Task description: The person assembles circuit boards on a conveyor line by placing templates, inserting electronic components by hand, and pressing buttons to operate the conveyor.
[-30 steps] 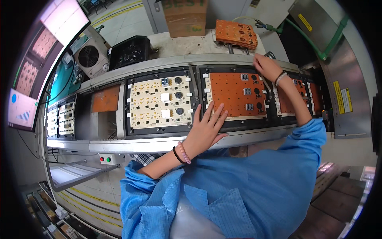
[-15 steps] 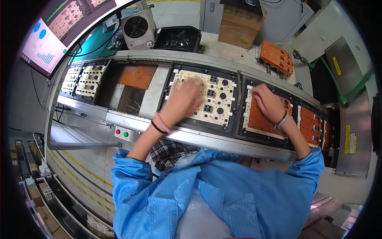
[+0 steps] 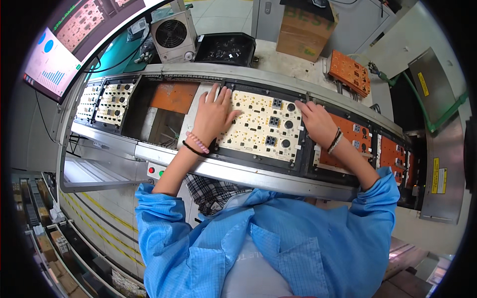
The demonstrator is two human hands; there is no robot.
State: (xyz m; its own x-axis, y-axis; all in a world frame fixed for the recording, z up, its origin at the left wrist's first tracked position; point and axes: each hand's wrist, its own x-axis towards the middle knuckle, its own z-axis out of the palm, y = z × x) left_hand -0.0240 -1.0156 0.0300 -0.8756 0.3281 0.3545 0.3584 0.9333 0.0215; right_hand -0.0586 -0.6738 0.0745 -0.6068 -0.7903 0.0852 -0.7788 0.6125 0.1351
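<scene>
A cream circuit board (image 3: 254, 130) sits in a black carrier frame (image 3: 263, 89) on the conveyor rail. It bears small square display parts, round black parts and many tiny components. My left hand (image 3: 211, 118) lies with fingers spread over the left edge of that frame, its thumb reaching onto the board. At the frame's upper right corner, my right hand (image 3: 319, 124) rests with fingers extended and nothing seen in them. Beneath the right hand and wrist is an orange circuit board (image 3: 338, 158) in the neighbouring carrier, partly hidden.
Further cream boards (image 3: 113, 103) stand at the rail's left end, past an opening with an orange plate (image 3: 171, 97). Behind the rail are a fan unit (image 3: 171, 34), a black parts tray (image 3: 224, 48), a carton (image 3: 304, 37) and stacked orange boards (image 3: 349, 73). A monitor (image 3: 54, 62) hangs upper left.
My left hand has moved from above the cream board to its carrier's left edge. My right hand has shifted left from the orange board. The carriers sit slightly further right.
</scene>
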